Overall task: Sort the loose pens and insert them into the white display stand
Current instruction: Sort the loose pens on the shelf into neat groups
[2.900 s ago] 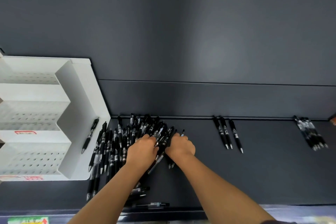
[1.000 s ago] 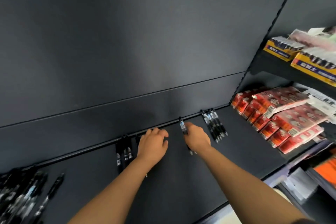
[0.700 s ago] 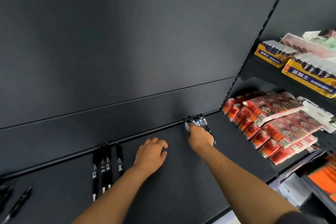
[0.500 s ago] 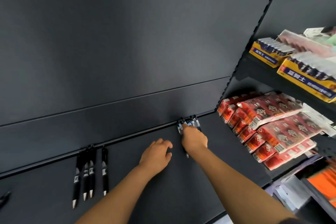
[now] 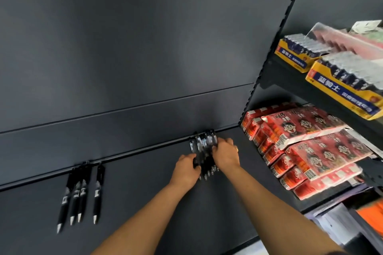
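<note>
Two hands close on a bundle (image 5: pixel 204 148) of black pens at the back of a dark shelf (image 5: pixel 134 172). The left hand (image 5: pixel 186 170) curls round its near end by the tips, and the right hand (image 5: pixel 226 154) wraps its right side. Light, stiff and slick, the pens would likely slide apart unless squeezed together round the barrels at mid-length. Four pens (image 5: pixel 80 190) lie side by side well to the left of the hands, tips toward the camera. Red packs (image 5: pixel 306 143) are stacked just right of the hands, with yellow boxes (image 5: pixel 342 80) on the shelf above. The white stand is out of view.
</note>
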`<state>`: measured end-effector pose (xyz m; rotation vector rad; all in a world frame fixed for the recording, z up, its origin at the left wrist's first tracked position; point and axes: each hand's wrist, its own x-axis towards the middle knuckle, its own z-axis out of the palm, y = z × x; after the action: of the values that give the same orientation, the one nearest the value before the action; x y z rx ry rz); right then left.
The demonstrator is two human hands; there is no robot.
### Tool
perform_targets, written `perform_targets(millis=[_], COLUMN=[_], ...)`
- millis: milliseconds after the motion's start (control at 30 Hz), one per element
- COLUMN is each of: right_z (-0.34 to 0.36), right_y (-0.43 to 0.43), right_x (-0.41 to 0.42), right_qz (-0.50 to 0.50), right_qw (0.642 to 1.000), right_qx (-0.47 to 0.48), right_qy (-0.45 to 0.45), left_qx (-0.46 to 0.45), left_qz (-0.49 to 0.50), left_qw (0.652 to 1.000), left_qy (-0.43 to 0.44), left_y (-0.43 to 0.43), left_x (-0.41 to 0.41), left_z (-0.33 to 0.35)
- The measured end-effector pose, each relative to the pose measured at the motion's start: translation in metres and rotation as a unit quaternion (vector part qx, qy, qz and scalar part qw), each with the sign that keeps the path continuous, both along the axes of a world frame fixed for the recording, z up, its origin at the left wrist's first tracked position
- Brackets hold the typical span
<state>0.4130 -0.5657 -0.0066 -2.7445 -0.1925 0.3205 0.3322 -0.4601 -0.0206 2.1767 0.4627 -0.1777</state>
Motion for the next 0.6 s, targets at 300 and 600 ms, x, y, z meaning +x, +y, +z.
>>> perform_targets(millis=[300, 600], right_z=[0.0, 0.014], right_y=[-0.003, 0.009], right_x=[-0.001, -0.023], right_qz=[0.071, 0.15], right_qw=[0.997, 0.984], right_qx=[-0.011, -0.052], right_qy=[0.021, -0.082], left_qx=[0.036, 0.126], left_qz=[-0.011, -0.039], left_qw=[0.999, 0.991], left_qy=[-0.008, -0.034], left_y=[-0.002, 0.034], left_x=[0.001, -0.033], left_z=[0.001, 0.019])
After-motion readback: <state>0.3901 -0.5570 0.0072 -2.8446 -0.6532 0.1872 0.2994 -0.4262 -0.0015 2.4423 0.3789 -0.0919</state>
